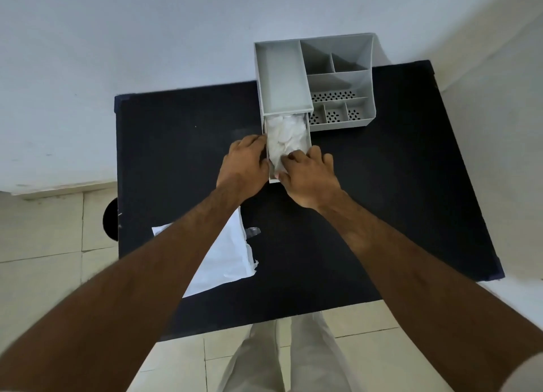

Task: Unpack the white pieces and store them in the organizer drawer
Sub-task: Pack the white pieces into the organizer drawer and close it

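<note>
Black table (164,144) stands against a pale wall, carrying a grey organizer (338,77) at its far edge. From the organizer's left side the drawer (308,139) is pulled out toward the person, filled with white pieces (286,136). Left hand (242,165) presses flat on the drawer's left wall, grasping nothing. Right hand (310,175) pinches pieces at the drawer's front. Torn white packaging (226,259) lies well nearer than the organizer.

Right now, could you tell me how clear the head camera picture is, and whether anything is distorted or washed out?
Head view: wide-angle bending curves the table edges and stretches the forearms; the white pieces in the drawer wash into one pale mass; lighting is soft, without glare; both hands look slightly soft.
</note>
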